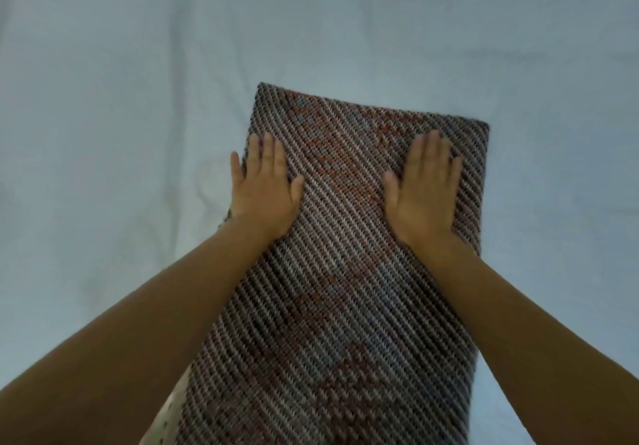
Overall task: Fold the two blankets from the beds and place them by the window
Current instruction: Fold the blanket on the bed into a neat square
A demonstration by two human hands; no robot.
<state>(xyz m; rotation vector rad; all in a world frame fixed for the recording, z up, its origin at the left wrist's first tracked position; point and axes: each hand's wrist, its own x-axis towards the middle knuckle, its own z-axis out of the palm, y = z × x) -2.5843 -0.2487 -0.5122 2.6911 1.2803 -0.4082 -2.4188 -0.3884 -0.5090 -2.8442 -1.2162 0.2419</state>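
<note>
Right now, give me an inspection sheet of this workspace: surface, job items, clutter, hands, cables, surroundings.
Surface: pale bedsheet, lightly wrinkled.
Job's things: one woven blanket, folded into a long strip, lying flat on the sheet; no second blanket in view.
Clutter: pale dotted cloth edge by the blanket's near left side; cannot tell what it is.
Hands: left hand and right hand lie flat with straight fingers, pressing on the blanket's far end.
Cables: nothing seen.
Surroundings: nothing seen beyond the sheet; no window in view.
</note>
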